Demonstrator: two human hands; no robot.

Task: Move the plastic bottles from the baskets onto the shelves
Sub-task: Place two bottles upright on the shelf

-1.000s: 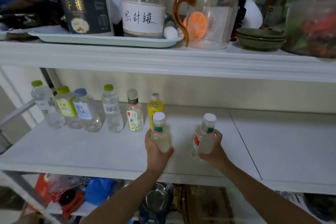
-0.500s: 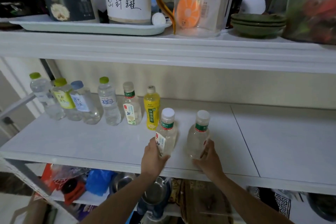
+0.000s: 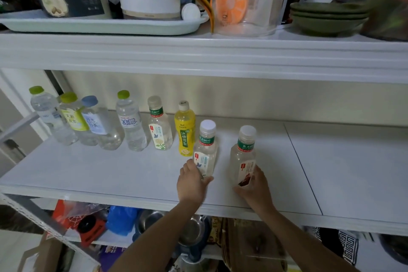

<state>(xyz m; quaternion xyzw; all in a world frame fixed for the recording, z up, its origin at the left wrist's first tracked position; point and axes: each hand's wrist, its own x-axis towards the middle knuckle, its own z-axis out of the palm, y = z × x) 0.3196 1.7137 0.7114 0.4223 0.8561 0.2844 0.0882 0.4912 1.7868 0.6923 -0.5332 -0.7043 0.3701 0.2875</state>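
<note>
Fingers of my left hand [image 3: 192, 183] curl round the left tea bottle [image 3: 206, 150] at its base; my right hand [image 3: 254, 185] grips the right tea bottle [image 3: 244, 157] likewise. Both stand on the middle shelf [image 3: 331, 172]. I would release gently, withdrawing clear of the yellow bottle [image 3: 185, 130] just behind.

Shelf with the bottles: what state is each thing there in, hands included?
Left hand: grips the butterfly-label bottle low down.
Right hand: grips the rightmost bottle low down.
Butterfly-label bottle: upright on the shelf, capped.
Rightmost bottle: upright on the shelf, capped.
Yellow bottle: upright, capped, untouched.
Glass pitcher: upright on the upper shelf.
Green bowls: stacked.
</note>
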